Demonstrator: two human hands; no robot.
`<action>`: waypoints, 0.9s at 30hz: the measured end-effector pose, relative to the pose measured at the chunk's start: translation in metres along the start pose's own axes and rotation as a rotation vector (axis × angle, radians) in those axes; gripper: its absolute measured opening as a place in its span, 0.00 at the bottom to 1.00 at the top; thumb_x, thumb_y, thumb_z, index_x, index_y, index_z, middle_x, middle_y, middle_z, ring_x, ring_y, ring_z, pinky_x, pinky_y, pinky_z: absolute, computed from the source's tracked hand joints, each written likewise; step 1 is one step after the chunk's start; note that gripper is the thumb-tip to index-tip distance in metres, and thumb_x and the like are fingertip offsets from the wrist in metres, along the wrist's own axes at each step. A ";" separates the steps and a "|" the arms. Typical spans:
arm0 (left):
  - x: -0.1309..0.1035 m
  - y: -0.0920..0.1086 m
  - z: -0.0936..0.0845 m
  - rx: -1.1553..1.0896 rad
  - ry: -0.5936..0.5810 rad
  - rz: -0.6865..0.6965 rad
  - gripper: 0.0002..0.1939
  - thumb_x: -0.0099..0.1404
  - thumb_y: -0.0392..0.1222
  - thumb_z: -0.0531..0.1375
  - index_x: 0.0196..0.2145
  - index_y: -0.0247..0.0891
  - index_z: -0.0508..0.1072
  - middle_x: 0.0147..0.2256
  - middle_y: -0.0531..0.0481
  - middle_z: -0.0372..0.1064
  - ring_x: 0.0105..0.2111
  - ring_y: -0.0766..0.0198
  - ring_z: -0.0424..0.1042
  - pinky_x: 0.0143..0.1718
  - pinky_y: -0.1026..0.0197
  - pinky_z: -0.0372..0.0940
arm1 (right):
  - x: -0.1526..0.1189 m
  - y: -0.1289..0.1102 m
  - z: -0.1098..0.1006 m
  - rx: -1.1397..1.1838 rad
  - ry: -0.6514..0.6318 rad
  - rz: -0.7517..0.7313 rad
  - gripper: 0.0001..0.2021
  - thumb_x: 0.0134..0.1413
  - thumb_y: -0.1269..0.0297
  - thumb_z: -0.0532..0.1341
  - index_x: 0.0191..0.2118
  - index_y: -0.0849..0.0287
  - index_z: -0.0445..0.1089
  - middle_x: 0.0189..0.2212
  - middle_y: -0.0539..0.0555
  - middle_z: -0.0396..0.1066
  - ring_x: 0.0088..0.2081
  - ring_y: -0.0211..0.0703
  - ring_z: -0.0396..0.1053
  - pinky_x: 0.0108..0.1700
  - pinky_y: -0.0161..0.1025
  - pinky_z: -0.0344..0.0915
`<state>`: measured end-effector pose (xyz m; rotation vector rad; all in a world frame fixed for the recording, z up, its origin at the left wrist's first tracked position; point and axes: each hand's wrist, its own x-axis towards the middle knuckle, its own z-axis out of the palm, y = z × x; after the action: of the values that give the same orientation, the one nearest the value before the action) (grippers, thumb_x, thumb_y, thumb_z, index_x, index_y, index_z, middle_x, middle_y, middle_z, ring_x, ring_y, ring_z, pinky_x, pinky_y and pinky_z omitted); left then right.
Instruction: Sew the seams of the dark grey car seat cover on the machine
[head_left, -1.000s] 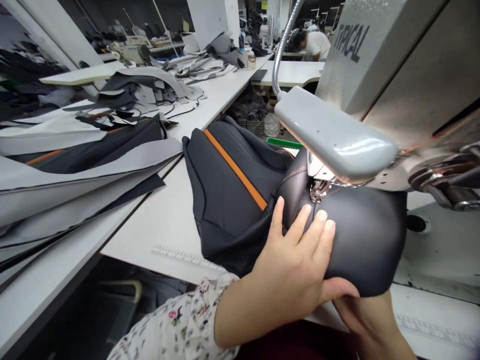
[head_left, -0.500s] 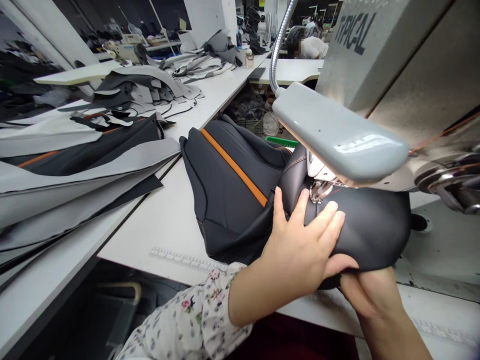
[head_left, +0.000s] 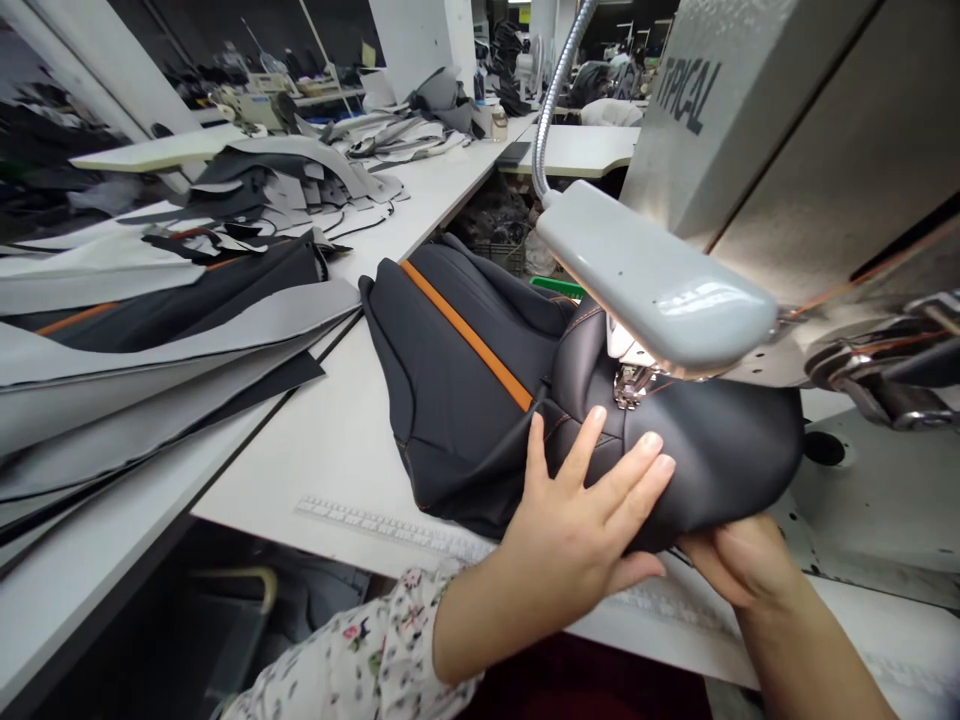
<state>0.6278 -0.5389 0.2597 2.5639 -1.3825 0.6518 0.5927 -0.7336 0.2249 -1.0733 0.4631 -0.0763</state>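
Compared with half a second ago, our left hand (head_left: 574,525) has come back toward us, so its fingertips stand a little farther from the shiny metal presser foot (head_left: 628,388). More of the black, leather-like cover with the orange stripe (head_left: 450,400) now shows in front of this foot: we see a dark seam line and a small fold with orange stitching. For the sewing work we judge this useful, because the line can be checked and the fingers keep a safer space from the needle area.

The cover lies on the white worktop (head_left: 292,450), its smooth rounded part under the foot. The left hand lies on it with fingers spread and thumb apart, pinching nothing. Our right hand (head_left: 742,560) is below the rounded edge; its fingers are partly hidden, so we cannot tell if they pinch.

About room: above, the glossy grey lamp (head_left: 660,280) hangs low over the foot, so it is narrow there. To the right, the grey machine bed (head_left: 877,520) is near the rounded edge. The front border of the worktop is close under our wrists. More white surface shows at the left, before the layered grey and white pieces (head_left: 172,340).
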 end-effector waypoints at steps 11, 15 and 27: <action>0.010 -0.011 -0.006 0.008 -0.011 0.060 0.38 0.68 0.58 0.61 0.70 0.40 0.62 0.74 0.50 0.46 0.72 0.31 0.45 0.65 0.20 0.13 | 0.011 -0.006 0.007 0.074 0.004 0.093 0.30 0.38 0.44 0.75 0.49 0.49 0.80 0.57 0.56 0.76 0.61 0.58 0.70 0.60 0.55 0.72; 0.017 -0.019 -0.006 -0.048 0.008 0.058 0.39 0.67 0.58 0.63 0.70 0.39 0.62 0.73 0.49 0.50 0.71 0.31 0.48 0.66 0.18 0.18 | 0.009 -0.013 0.012 0.057 -0.034 0.039 0.29 0.39 0.52 0.76 0.51 0.49 0.78 0.54 0.55 0.78 0.60 0.58 0.71 0.61 0.57 0.72; -0.005 -0.032 -0.006 0.035 0.189 0.192 0.23 0.77 0.30 0.47 0.64 0.35 0.68 0.67 0.47 0.65 0.69 0.58 0.61 0.72 0.28 0.22 | -0.010 -0.013 0.015 -0.123 0.034 -0.079 0.24 0.34 0.65 0.74 0.44 0.56 0.79 0.44 0.56 0.81 0.54 0.63 0.74 0.61 0.60 0.69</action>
<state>0.6502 -0.5151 0.2654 2.3403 -1.5755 0.9301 0.5918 -0.7247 0.2449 -1.2130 0.4610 -0.1376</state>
